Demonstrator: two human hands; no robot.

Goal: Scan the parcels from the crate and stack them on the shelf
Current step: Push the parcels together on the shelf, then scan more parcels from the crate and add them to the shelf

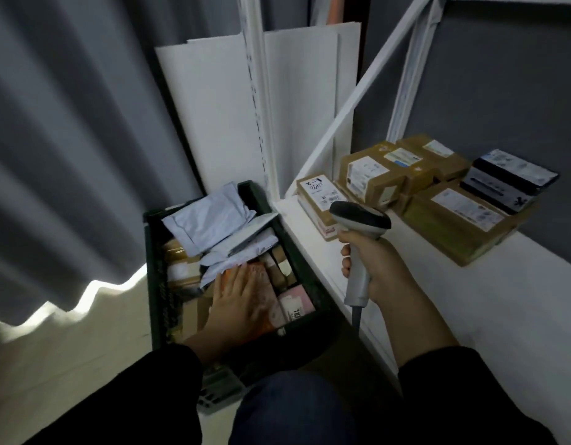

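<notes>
Now | left grip (236, 303) released, flat on orange parcel (265, 292) | right grip (375, 268) grasping scanner (361, 220) | pink parcel (295, 305) reads perhaps "110".

Dark green crate (154, 277); brown (white-labelled) parcels (454, 226)

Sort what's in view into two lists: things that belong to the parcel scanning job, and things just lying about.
Job: crate with its mailer bags and the orange parcel under the left hand; scanner gripped by the right hand; shelf; boxes already stacked on it.
Lying about: grey curtain; white boards leaning behind the crate.
</notes>
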